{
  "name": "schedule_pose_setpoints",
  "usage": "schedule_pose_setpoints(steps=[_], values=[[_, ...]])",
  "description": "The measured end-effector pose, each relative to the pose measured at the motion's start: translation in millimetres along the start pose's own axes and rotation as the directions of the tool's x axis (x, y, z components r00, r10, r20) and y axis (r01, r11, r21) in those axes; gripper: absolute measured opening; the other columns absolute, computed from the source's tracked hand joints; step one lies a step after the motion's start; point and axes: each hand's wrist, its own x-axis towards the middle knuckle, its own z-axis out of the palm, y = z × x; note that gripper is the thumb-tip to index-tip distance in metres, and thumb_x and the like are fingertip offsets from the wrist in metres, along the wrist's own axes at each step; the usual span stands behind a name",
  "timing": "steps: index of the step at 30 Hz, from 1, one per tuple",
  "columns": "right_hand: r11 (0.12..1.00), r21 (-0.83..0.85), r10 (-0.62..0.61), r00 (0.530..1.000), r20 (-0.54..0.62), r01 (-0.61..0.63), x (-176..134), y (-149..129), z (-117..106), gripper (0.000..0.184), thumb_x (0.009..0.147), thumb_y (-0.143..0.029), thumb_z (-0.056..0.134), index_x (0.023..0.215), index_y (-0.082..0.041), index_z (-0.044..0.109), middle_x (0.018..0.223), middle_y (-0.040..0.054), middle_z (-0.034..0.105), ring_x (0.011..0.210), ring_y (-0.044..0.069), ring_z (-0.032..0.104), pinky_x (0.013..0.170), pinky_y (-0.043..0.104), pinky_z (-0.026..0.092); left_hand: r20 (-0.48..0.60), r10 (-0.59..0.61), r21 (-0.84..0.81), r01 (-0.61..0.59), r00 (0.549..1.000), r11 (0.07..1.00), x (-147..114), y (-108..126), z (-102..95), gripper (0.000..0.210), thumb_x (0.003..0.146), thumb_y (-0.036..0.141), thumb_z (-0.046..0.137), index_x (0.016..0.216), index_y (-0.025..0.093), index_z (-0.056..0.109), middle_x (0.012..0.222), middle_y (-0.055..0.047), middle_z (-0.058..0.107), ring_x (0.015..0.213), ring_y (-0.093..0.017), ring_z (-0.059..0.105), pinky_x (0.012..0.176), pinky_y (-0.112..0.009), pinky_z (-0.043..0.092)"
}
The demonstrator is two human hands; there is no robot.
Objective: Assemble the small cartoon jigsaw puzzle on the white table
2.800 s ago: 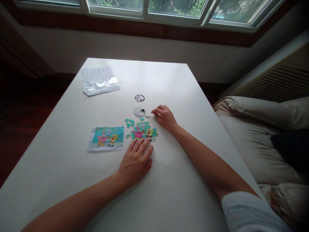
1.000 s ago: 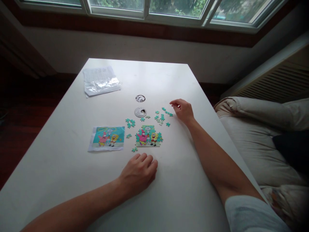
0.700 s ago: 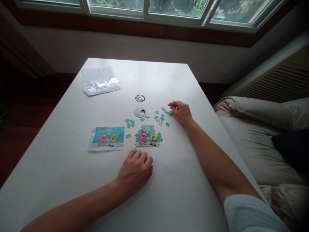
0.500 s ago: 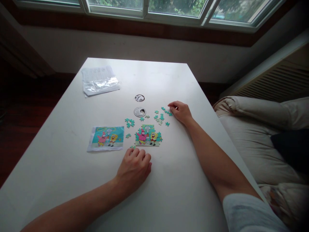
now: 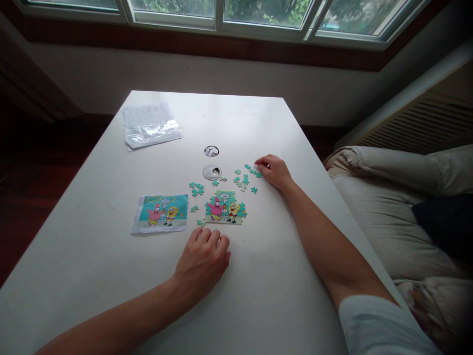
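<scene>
A partly joined jigsaw puzzle (image 5: pixel 224 208) with cartoon figures lies in the middle of the white table (image 5: pixel 258 296). My left hand (image 5: pixel 204 254) rests palm down just on the near side of it, fingers curled in, with no piece seen in them. Close to its knuckles lies a loose puzzle piece (image 5: pixel 200 223). Beyond the puzzle to the right, my right hand (image 5: pixel 272 170) has its fingers bent and drawn together beside several teal pieces (image 5: pixel 254 172). Its fingertips hide whatever is between them. Left of the puzzle is a picture sheet (image 5: pixel 162 214) with the same figures.
More loose pieces (image 5: pixel 196 189) lie left of and behind the puzzle. Two round inserts (image 5: pixel 212 172) are set in the tabletop. A clear plastic bag with papers (image 5: pixel 152 125) lies at the far left. A beige sofa (image 5: pixel 369 217) stands along the right side.
My left hand has drawn back slightly, so the loose piece by its knuckles shows more fully. My right hand stays beside the teal pieces. The camera view has shifted a little.
</scene>
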Motion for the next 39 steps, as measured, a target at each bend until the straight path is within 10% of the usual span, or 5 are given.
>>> schedule_pose_setpoints(steps=[16, 24, 39], values=[[0.992, 0.017, -0.126, 0.985, 0.114, 0.125, 0, -11, 6, 0.026, 0.088, -0.015, 0.059, 0.096, -0.03, 0.08, 0.096, 0.0066, 0.062, 0.094, 0.024, 0.056, 0.09, 0.043, 0.05, -0.03, -0.061, 0.01, 0.062, 0.998, 0.998, 5, -7, 0.7, 0.013, 0.096, 0.027, 0.053, 0.101, 0.018, 0.062, 0.097, -0.008, 0.063, 0.095, -0.027, 0.058, 0.109, -0.057, 0.041], [0.991, 0.122, -0.072, 0.98, 0.183, 0.05, 2, -16, -7, 0.022, 0.086, -0.019, 0.06, 0.096, -0.025, 0.078, 0.095, 0.0065, 0.063, 0.091, 0.022, 0.058, 0.083, 0.038, 0.051, -0.135, 0.054, -0.083, -0.066, 0.989, 0.994, 8, -17, 19.7, 0.032, 0.093, 0.024, 0.056, 0.124, 0.017, 0.059, 0.145, -0.015, 0.053, 0.136, -0.031, 0.047, 0.119, -0.055, 0.033], [0.989, -0.062, -0.109, 0.949, 0.297, 0.133, -3, -38, -18, 0.012, 0.085, -0.023, 0.067, 0.095, -0.024, 0.074, 0.101, 0.0082, 0.064, 0.096, 0.025, 0.058, 0.089, 0.039, 0.047, -0.15, 0.003, 0.009, -0.001, 0.989, 1.0, 6, -12, 20.8, 0.031, 0.096, 0.028, 0.054, 0.125, 0.019, 0.062, 0.14, -0.011, 0.059, 0.128, -0.029, 0.054, 0.115, -0.052, 0.037]])
